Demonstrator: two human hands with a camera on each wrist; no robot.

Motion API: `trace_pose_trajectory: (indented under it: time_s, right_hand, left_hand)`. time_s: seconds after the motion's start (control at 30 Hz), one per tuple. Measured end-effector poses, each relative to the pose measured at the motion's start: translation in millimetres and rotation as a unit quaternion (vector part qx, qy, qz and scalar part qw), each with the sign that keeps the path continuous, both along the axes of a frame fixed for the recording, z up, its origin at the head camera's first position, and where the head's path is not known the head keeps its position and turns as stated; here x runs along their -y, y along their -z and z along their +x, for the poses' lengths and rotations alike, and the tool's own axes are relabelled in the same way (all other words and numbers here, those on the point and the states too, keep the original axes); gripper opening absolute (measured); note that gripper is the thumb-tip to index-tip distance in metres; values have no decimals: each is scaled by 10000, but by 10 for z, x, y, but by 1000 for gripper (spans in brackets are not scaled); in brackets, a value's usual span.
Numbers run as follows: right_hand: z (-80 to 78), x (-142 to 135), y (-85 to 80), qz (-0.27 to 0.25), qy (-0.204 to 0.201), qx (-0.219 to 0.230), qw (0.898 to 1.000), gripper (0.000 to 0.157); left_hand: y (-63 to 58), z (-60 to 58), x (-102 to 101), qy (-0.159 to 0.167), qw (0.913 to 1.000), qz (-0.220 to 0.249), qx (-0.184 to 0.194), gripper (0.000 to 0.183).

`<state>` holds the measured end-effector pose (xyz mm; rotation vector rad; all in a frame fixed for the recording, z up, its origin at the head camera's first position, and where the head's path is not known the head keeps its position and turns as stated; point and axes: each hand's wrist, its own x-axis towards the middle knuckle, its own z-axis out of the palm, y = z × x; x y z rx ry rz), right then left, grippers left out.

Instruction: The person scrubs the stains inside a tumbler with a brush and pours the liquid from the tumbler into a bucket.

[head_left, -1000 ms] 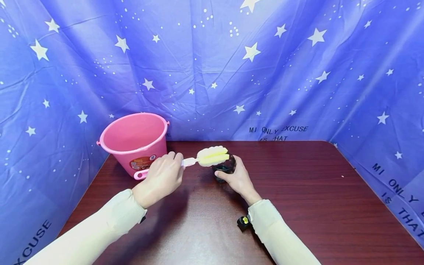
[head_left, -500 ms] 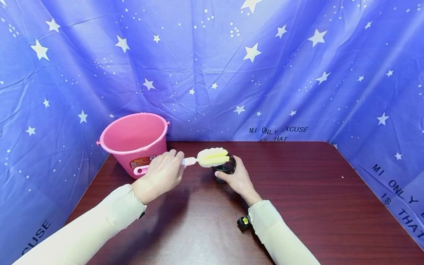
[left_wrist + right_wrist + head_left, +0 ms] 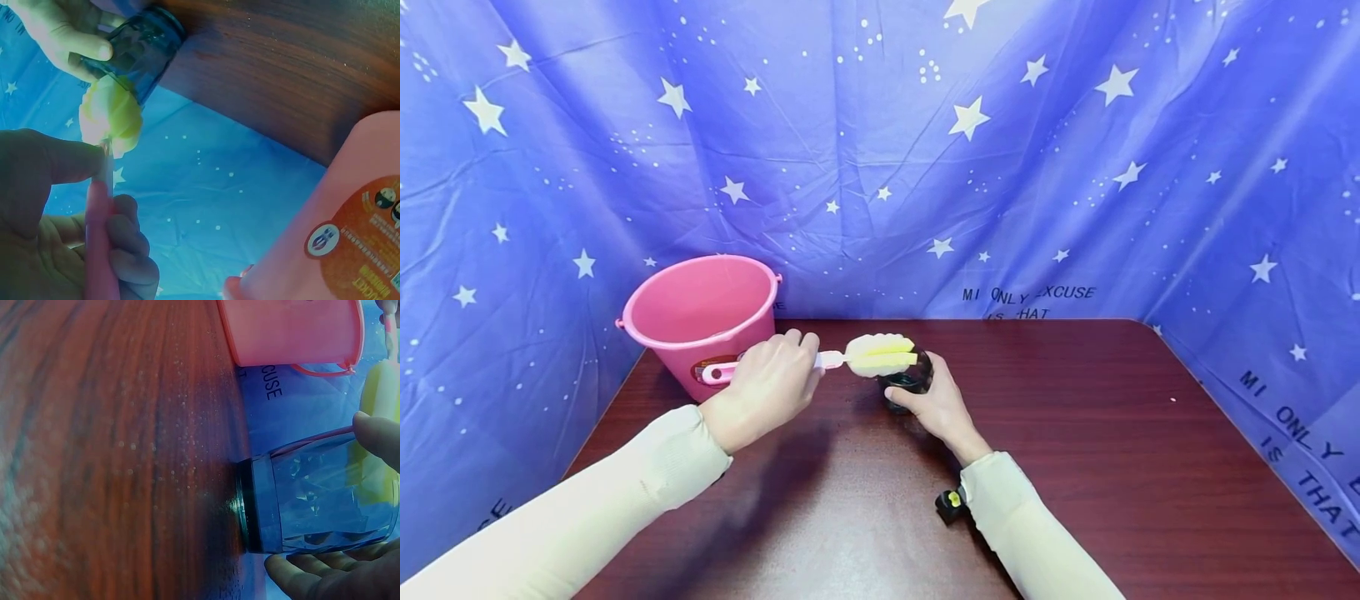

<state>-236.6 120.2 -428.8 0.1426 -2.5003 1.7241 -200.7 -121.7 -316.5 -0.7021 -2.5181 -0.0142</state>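
Note:
My left hand (image 3: 767, 387) grips the pink handle (image 3: 100, 244) of a sponge cup brush, the thumb pressed along its neck in the left wrist view. The white and yellow sponge head (image 3: 882, 355) points right, at the mouth of a dark tinted glass cup (image 3: 140, 53). Part of the sponge shows through the glass in the right wrist view; whether its tip is inside, I cannot tell. My right hand (image 3: 936, 404) holds the cup around its side, thumb on the near side and fingers opposite. The cup's base is at the tabletop.
A pink bucket (image 3: 752, 321) with an orange label stands at the table's back left, just behind my left hand. Small droplets dot the dark red wooden table (image 3: 1075, 467). A blue star-patterned curtain (image 3: 880, 125) encloses the back and sides.
The free end of the brush handle has risen slightly, and my left wrist and forearm have shifted up with it. The sponge head stays at the cup's mouth. My right hand has barely moved.

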Motion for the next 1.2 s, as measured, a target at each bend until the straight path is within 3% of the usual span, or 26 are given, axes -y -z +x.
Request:
trace_pose_trajectory:
  time_s: [0.23,0.53,0.73,0.97,1.2]
  right_hand:
    - [-2,11,-15,31,27,-4,10000,80]
    - [-9,13,3,2,32,-16,10000,79]
    - [2,21,-15,110,99,-21,9999,79]
    - [1,14,-3,126,106,-29,9999,78]
    - [-5,6,-4,37,51,-170,9998,76]
  left_hand:
    - [-44,-37,-24,171,9984,-363,-386,24]
    - [-87,-72,-67,221,9895,-903,-1106,16]
    - [-161,-87,-105,185,9844,-1311,-1158,11]
    - [-241,-133,-176,402,9835,-1371,-1113,19]
    - [-307,-188,-251,477,9818,-1540,-1005,16]
